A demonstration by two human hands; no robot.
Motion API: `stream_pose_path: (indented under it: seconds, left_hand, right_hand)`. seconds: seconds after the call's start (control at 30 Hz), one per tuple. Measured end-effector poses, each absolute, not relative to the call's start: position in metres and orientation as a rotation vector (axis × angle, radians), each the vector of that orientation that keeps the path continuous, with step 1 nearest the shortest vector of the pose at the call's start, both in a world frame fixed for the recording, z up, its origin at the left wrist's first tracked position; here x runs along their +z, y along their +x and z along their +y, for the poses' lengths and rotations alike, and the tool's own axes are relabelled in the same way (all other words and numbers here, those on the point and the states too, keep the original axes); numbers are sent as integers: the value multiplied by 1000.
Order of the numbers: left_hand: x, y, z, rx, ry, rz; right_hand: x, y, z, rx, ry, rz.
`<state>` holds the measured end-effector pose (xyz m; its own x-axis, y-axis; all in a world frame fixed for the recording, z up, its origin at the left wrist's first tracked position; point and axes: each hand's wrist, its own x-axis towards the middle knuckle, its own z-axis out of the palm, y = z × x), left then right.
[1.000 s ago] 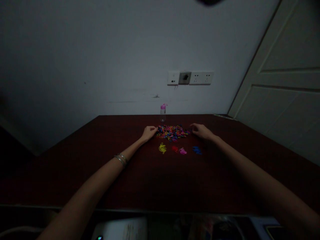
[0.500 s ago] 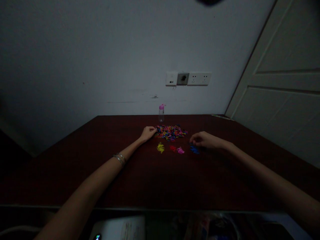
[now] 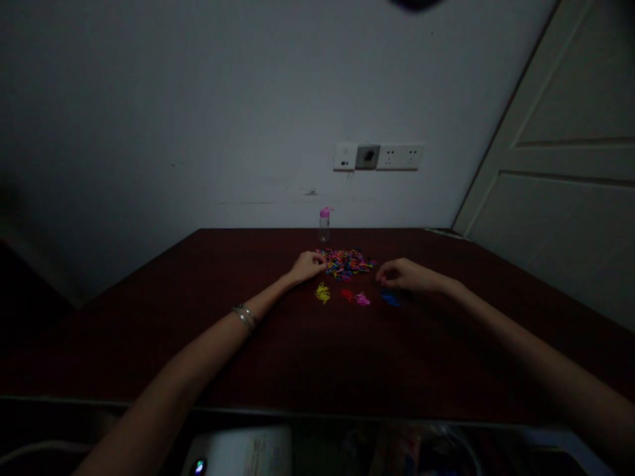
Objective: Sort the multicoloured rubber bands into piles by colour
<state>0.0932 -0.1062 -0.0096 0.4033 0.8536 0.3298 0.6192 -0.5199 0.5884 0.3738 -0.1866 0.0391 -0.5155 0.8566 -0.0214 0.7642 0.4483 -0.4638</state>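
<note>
Beside blue loops [image 3: 390, 299], grouped by colour, the right hand [image 3: 403, 274] curls; left hand [image 3: 306, 266] borders the mixed pile [image 3: 348, 264]; grips' closure unclear.

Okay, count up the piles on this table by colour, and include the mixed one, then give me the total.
Yellow pile: 1
Red pile: 1
Pink pile: 1
Blue pile: 1
Mixed-colour pile: 1
Total: 5 piles

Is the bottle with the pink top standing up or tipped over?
Standing up: the bottle rises straight from the table behind the colorful pile, with its pink top uppermost.
</note>
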Motion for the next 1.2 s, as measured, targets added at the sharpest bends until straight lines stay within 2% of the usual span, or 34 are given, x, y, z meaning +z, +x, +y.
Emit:
stream_pose_path:
  seconds: [0.2, 0.47, 0.7, 1.2]
  left_hand:
    - [-1, 118, -118, 670, 2313, 1162]
    - [6, 128, -132, 440, 2348, 1341]
    - [-1, 122, -128, 500, 2307, 1366]
    - [-4, 112, -125, 666, 2205, 1102]
  right_hand:
    - [26, 366, -170, 599, -1387, -2375]
    - [9, 353, -150, 395, -1340, -2236]
    - [-10, 358, -150, 371, -1311, -2131]
    - [-14, 370, -155, 277, -1353, -2166]
